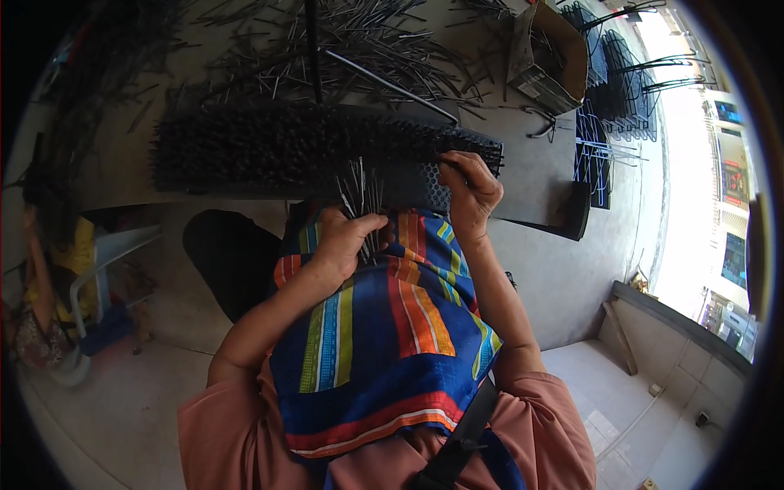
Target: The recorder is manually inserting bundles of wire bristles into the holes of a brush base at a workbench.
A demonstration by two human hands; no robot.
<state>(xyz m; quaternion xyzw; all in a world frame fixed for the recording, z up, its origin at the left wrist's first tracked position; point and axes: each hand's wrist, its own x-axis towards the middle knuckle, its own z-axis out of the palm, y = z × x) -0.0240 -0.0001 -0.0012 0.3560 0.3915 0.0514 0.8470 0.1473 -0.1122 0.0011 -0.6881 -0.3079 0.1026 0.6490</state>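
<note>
At the top of the frame, a pile of thin rods [359,53] lies on the table [535,173]. Below it is a board with holes [435,189]. A box [539,86] sits upper right, with wire racks [625,69] to its right. The left hand [345,238] is below the board's middle, the right hand [474,196] at its right end.

The left arm [282,306] is bent at the elbow and angled inward; the left hand [343,241] is held in front of the torso, closed in a grip, with the thumb [371,223] pointed toward the right. The right arm [505,302] is directed more nearly straight forward, and the right hand [472,196] is placed farther out, palm turned down, its fingers drawn together at the tips. The two hands are held apart.
</note>
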